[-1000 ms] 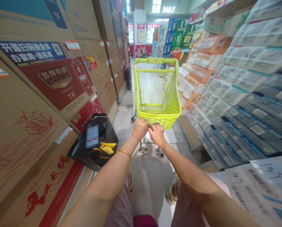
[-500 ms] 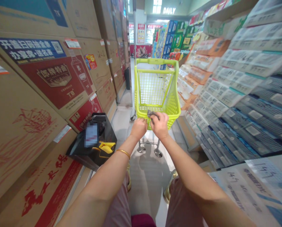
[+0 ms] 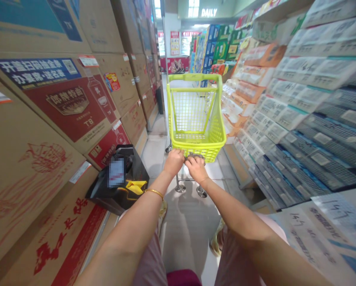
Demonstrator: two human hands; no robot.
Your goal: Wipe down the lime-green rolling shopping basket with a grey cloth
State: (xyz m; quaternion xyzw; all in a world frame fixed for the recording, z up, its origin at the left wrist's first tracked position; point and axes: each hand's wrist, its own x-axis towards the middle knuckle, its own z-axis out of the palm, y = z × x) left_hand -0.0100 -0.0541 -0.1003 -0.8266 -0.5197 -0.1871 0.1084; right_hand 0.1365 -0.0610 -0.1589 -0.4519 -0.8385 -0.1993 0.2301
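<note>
A small lime-green shopping cart [image 3: 196, 119] stands in front of me in a narrow store aisle, its basket showing nothing inside. My left hand [image 3: 174, 161] is closed on the near edge of the cart. Right beside it, my right hand [image 3: 197, 169] is closed on the same edge, with a small dark thing [image 3: 192, 155] peeking out at its fingertips. A gold bangle [image 3: 155, 192] sits on my left wrist. The cart's wheels [image 3: 191, 189] rest on the pale floor just past my hands.
Tall stacks of brown and red cardboard boxes [image 3: 61, 107] wall the left side. A black bag [image 3: 118, 178] with something yellow in it sits on the floor against them. Shelves of packaged goods [image 3: 300, 111] line the right. The aisle floor [image 3: 157, 147] runs ahead past the cart.
Half a second ago my right hand was raised over the cart's near rim with the small dark thing. It has come back down beside my left hand. The cart has barely shifted.
</note>
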